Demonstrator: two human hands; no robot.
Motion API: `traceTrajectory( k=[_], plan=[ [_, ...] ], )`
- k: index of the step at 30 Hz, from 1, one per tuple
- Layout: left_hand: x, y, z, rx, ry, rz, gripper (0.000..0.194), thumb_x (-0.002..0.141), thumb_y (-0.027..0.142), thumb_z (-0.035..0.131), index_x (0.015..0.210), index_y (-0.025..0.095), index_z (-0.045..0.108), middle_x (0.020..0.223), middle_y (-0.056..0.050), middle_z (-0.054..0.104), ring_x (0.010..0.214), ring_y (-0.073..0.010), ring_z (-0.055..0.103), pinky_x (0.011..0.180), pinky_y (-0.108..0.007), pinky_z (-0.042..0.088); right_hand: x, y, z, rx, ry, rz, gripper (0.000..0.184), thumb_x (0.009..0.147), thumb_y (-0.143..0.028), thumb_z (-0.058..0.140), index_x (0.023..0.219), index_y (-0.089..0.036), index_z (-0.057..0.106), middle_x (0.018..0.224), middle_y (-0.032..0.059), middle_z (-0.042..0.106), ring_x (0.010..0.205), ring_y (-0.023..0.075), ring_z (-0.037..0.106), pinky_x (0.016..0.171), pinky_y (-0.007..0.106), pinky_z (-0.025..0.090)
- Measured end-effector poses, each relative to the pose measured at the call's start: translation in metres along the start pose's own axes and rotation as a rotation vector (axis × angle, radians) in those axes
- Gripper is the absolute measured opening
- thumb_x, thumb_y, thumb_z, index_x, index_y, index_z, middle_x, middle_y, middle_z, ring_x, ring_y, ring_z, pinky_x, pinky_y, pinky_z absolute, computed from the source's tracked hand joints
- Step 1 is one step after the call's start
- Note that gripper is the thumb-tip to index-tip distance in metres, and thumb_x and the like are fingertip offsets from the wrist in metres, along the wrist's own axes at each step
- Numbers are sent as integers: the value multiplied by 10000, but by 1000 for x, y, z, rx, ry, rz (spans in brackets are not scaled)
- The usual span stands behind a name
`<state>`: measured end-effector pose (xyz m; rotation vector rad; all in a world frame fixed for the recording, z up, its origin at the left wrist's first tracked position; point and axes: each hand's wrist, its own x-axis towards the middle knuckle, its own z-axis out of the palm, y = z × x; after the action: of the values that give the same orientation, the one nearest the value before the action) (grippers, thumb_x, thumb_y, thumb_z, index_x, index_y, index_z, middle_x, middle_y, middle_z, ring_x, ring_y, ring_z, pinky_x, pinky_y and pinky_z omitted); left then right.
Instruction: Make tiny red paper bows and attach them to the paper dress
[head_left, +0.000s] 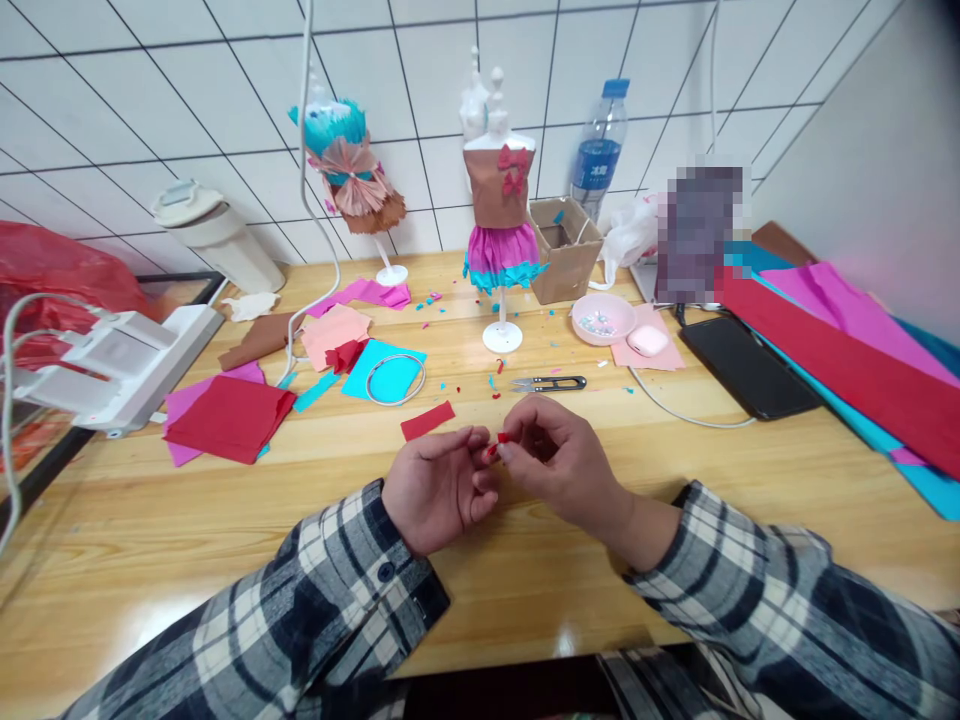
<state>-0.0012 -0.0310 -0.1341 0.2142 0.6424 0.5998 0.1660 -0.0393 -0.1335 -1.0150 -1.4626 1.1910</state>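
A small folded piece of red crepe paper is between my two hands, low over the table. My right hand pinches it between thumb and index finger. My left hand, palm turned up with fingers curled, meets the paper at its thumb and fingertips; its exact grip is partly hidden. Just beyond the hands are a flat red paper strip and black thread snips. Farther back stands a small dress form in a brown top with red bows and a magenta and turquoise skirt.
Red paper squares, a wire ring on turquoise paper and a power strip lie left. Behind are a second dressed form, tumbler, cardboard box and bottle. A pink bowl, black phone and long paper strips are right.
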Motion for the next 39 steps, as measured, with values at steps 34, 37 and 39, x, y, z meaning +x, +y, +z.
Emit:
traceTrajectory(
  k=[34,37,39],
  plan=[
    [0,2,-4,704,56,422,209,755,321,715,704,123,670,689,-18,617,688,-125,542,696,-248,400,10,9,-19,63,-154,257,327,703,-379,750,895,-202,553,696,-43,516,516,77,459,331,164,443],
    [0,1,-5,706,47,399,213,754,322,707,709,117,672,686,-26,620,683,-130,539,697,-257,392,11,9,-19,60,-167,199,334,744,-337,717,1031,-230,584,822,-20,562,517,65,469,345,168,457],
    [0,1,-5,702,35,376,229,752,333,702,696,114,665,673,-29,616,670,-132,534,691,-262,386,10,9,-20,4,-198,142,235,769,-317,694,974,-216,642,877,4,584,537,62,495,378,172,475]
  ],
)
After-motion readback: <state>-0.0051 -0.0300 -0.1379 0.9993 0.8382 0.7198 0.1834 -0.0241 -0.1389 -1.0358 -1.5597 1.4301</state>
